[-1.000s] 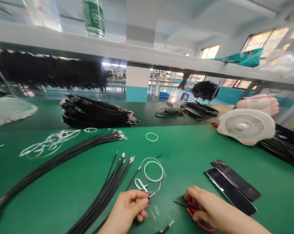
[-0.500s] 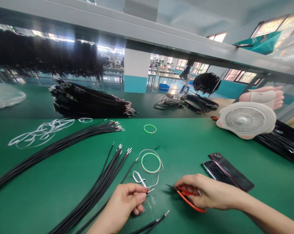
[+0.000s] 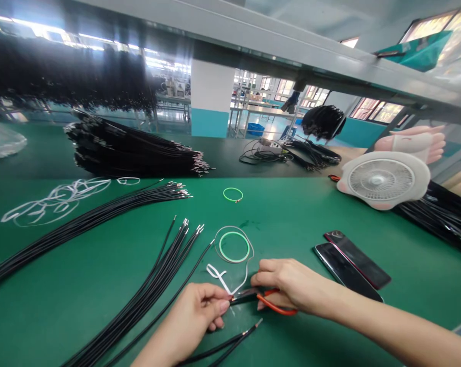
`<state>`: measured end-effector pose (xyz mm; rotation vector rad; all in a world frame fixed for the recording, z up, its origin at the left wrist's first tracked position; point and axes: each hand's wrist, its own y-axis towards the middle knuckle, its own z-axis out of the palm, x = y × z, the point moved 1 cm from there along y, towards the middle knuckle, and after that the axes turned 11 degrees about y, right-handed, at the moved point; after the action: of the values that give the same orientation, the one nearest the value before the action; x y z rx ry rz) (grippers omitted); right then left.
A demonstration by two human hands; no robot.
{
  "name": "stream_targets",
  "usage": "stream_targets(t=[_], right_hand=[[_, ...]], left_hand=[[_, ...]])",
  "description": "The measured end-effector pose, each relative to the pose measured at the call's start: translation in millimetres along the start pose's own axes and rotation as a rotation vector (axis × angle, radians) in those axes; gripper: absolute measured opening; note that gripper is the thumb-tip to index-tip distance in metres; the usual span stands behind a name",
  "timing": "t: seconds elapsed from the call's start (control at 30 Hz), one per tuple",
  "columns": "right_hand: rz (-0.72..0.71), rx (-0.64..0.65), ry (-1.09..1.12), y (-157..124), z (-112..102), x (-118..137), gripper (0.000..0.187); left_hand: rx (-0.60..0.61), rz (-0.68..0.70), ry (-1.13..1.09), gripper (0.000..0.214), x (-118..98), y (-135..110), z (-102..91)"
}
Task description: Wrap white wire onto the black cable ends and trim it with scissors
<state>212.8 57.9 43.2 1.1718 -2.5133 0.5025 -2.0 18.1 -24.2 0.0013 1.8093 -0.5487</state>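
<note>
**Right hand (image 3: 297, 285) has moved left;**
its red-handled wire cutters (image 3: 273, 305) now reach the wire end (image 3: 246, 296) pinched in the left hand (image 3: 190, 313).

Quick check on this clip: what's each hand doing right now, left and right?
Left hand: closed, pinching the end of a thin pale wire.
Right hand: closed, holding red-handled side cutters.

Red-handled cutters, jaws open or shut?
Cannot tell. The red-handled steel cutters sit in the right hand, their jaws lying against the black cable held by the left hand; no clear gap shows.
</note>
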Motion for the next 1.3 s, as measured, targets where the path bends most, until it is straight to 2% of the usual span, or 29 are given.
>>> stream_targets(t=[0.4,0.6,0.73,0.83,0.93,1.03,1.2,1.3], right_hand=[[-0.112,0.016,0.014,6,1,-1,0.020],[-0.157,0.006,-0.075,7,1,0,0.019],[-0.116,-0.002,-0.081,6,3,1,0.016],[-0.017,-0.038,-0.095,4,6,-3,0.016],[0.052,-0.095,-0.154,-2,11,-8,0.032],[0.062,-0.090,-0.191,-8,14,-9,0.046],[0.040,-0.160,-0.118,-5,9,9,0.027],[-0.038,-0.160,0.007,2,7,24,0.027]], left_hand=[[0.024,-0.016,-0.004,0.025,-5,-1,-0.4],[0.028,-0.011,-0.015,0.026,-4,-1,-0.4],[0.013,-0.015,-0.017,0.025,-3,-1,0.1],[-0.002,-0.026,-0.013,0.025,-2,-1,0.0],[0.009,-0.044,0.004,0.024,-2,-3,-0.5],[0.026,-0.055,0.031,0.023,-4,-6,-1.0],[0.047,-0.050,0.061,0.024,-7,-8,-2.3],[0.060,-0.047,0.071,0.025,-7,-7,-3.3]])
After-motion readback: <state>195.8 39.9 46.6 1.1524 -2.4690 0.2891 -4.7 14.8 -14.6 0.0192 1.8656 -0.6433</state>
